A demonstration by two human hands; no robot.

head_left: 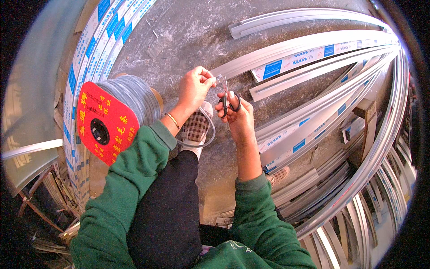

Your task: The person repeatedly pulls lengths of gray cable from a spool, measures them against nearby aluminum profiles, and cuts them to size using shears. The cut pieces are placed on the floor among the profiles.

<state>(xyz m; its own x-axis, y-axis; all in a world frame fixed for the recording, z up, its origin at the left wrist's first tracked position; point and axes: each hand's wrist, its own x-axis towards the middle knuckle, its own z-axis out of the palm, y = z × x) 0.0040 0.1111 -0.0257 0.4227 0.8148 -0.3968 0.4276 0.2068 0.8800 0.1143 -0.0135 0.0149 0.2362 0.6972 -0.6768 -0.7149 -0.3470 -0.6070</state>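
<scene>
My left hand (193,89) pinches the end of a thin grey strip (211,140) between thumb and fingertips. From there the strip hangs in a loop past my shoe toward a large spool (104,123) at the left, which has a red end plate and is wound thick with grey strip. In my right hand (242,120) is a pair of scissors (226,99) with dark handles, fingers through the loops. Its blades point up and away from me, right beside the left fingertips and the strip's end. Whether the blades touch the strip is too small to tell.
Long silvery metal profiles (295,49), some with blue-and-white film, lie across the floor at the right. More film-covered profiles (96,42) run along the left. A brown support post (369,127) stands among the right-hand profiles. My checked shoe (195,125) rests beside the spool.
</scene>
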